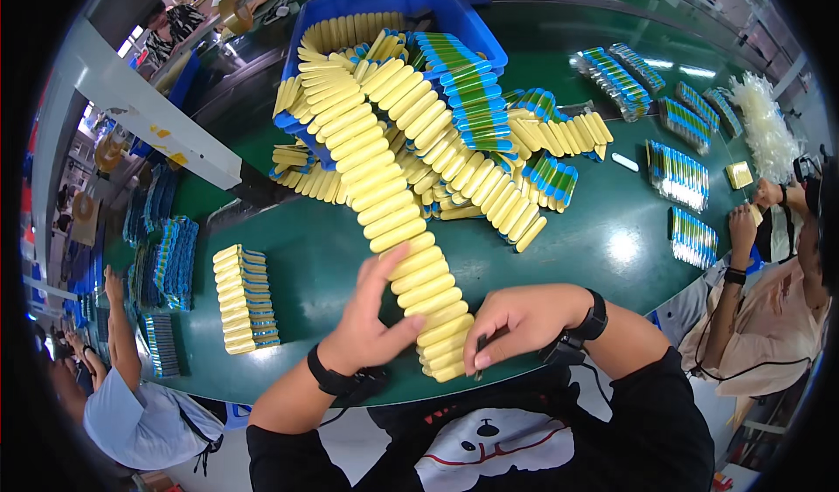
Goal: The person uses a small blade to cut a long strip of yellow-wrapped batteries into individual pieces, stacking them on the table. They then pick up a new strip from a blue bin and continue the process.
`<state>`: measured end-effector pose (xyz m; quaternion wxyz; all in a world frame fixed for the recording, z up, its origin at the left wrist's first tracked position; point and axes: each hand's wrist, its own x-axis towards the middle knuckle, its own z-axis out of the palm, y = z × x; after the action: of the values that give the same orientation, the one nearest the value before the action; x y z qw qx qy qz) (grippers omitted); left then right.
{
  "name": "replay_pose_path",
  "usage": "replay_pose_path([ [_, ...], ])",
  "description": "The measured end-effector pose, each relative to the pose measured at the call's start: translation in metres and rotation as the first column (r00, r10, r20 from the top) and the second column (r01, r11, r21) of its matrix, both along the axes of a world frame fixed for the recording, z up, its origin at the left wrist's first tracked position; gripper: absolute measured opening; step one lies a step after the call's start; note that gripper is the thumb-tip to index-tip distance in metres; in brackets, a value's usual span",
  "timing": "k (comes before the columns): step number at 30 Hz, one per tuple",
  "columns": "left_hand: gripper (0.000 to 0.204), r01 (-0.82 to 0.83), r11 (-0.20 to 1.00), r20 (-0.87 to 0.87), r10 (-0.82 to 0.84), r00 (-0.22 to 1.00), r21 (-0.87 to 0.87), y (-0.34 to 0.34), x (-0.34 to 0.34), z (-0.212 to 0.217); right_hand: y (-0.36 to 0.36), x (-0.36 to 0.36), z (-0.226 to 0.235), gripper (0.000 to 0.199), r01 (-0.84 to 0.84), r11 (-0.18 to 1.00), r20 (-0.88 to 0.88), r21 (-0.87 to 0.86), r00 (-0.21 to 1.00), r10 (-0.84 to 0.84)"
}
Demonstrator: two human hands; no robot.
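A long strip of joined yellow oblong packets point(384, 190) with rounded ends runs from a blue bin down to the table edge before me. My left hand point(371, 313) rests against the strip's left side, thumb and fingers spread apart and touching it. At the strip's near end, my right hand point(524, 322) is closed in a pinch around a small dark tool point(481, 352), whose kind I cannot make out. The tool is beside the strip's right edge. Both wrists wear dark bands.
The blue bin point(485, 33) overflows with yellow and blue-green strips. A folded stack of packets point(245, 300) lies left on the green table point(603, 247). Bundles point(677, 173) and clear bags point(765, 121) are at right. A metal post point(149, 107) rises at left. Co-workers sit on both sides.
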<state>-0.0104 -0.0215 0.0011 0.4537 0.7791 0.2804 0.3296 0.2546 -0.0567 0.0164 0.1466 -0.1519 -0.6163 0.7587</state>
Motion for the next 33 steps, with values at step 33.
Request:
replay_pose_path([
  [33,0.09,-0.16,0.965,-0.385,0.232,0.893,0.21,0.015,0.007,-0.013,0.038,-0.032,-0.024,0.019,0.505,0.489,-0.025,0.711,0.713,-0.701],
])
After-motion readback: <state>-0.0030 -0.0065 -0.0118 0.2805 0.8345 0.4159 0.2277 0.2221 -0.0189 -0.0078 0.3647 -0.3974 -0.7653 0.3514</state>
